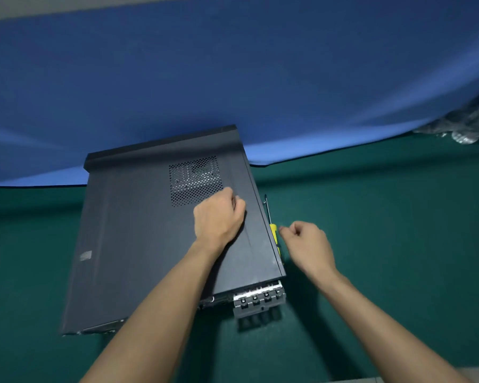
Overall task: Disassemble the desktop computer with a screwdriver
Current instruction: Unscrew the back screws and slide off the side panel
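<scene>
- Two bare forearms reach in from the near edge of the table (398, 217), which is covered in green cloth.
- Lying flat on its side on the left half of the table, the desktop computer case (138, 244) has its dark side panel facing up and its rear end toward the near edge.
- Metal expansion-slot brackets (259, 298) show at the case's near right corner.
- A perforated vent grille (195, 181) sits in the far part of the panel.
- On the panel, just near of the vent, the left hand (217, 217) rests as a loose fist; whether it holds anything cannot be told.
- Against the right edge of the case lies the screwdriver (274, 237), with a yellow handle and a thin metal shaft pointing toward the far edge.
- Just right of the handle, the right hand (306, 244) hovers with its fingers curled narrow and pinched together; it does not grip the handle.
- Blue cloth (233, 78) hangs over the far edge of the table.
- Crumpled clear plastic (465, 125) lies at the far right corner.
</scene>
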